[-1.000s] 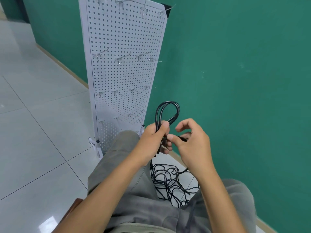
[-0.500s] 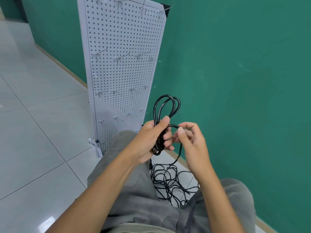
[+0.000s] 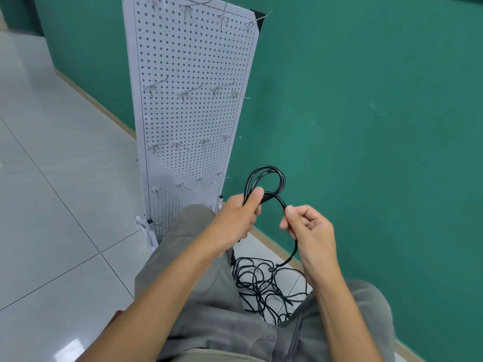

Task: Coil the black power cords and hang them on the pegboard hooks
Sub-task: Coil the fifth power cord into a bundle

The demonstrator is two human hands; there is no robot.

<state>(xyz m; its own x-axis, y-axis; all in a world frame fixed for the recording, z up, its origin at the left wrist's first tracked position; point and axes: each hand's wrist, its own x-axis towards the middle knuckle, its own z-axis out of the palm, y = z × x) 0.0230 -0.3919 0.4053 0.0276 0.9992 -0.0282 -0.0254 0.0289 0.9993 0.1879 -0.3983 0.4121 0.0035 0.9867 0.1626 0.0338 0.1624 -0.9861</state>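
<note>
My left hand (image 3: 239,218) grips a small coil of black power cord (image 3: 265,178), its loops standing up above my thumb. My right hand (image 3: 309,229) pinches the free run of the same cord just right of the coil; the cord arcs from the coil to my fingertips, then drops down my palm. A tangled pile of black cords (image 3: 264,286) lies on the floor between my knees. The white pegboard (image 3: 190,113) stands ahead against the green wall, with several rows of bare metal hooks (image 3: 188,91).
My legs in grey trousers (image 3: 198,283) fill the lower middle of the view. The green wall (image 3: 366,113) is close on the right. Pale floor tiles (image 3: 60,192) spread to the left. The pegboard's white feet (image 3: 146,226) stick out at its base.
My right hand has drawn away to the right of the coil, pulling a new arc of cord out from it. The left hand keeps its grip on the coil.
</note>
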